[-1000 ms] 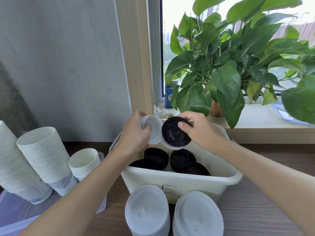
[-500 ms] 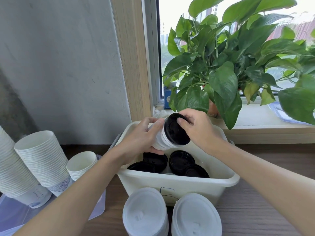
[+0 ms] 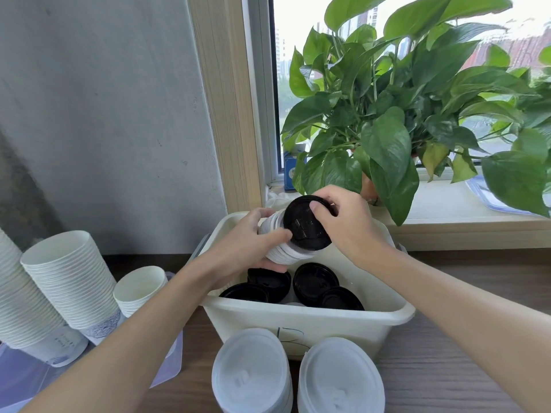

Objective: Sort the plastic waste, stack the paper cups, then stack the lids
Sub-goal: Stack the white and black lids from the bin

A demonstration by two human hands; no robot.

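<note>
Above the cream plastic bin (image 3: 313,320), my left hand (image 3: 247,245) grips a short stack of white lids (image 3: 286,251) lying on its side. My right hand (image 3: 348,225) pinches a black lid (image 3: 304,226) by its rim and holds it against the end of that white stack. Several black lids (image 3: 313,281) lie loose in the bin. Two stacks of white lids (image 3: 250,374) stand on the table in front of the bin. Stacks of white paper cups (image 3: 71,275) lean at the left.
A large potted plant (image 3: 402,114) on the window sill overhangs the bin's far side. A clear plastic tray (image 3: 167,362) lies under the cups at the left. The wooden table (image 3: 447,377) shows at the right, and a grey wall rises behind.
The black lid and the white stack were apart a second ago. My hands have brought them together, and the black lid now sits on the end of the white stack.
</note>
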